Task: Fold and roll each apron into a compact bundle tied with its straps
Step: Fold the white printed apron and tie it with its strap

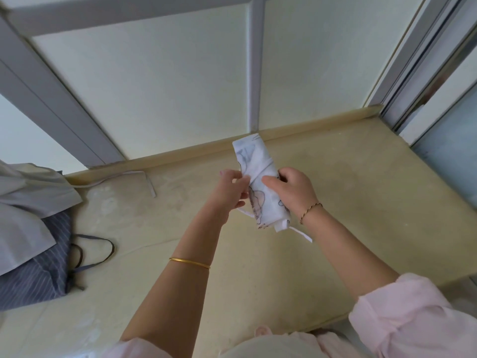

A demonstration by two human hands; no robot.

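Note:
A white printed apron (254, 161) is rolled into a narrow bundle and held up above the beige counter (348, 202). My right hand (291, 192) grips the bundle around its middle, thumb across the front. My left hand (233, 188) pinches a white strap (245, 212) at the bundle's left side. Another strap end (302, 234) hangs from the bundle's lower end.
At the left edge lie a pale grey apron (28, 202) and, under it, a dark striped apron (38, 277) with dark straps (103, 257) trailing onto the counter. A light strap (124, 177) runs along the back ledge. A panelled wall stands behind; a glass door frame stands at the right.

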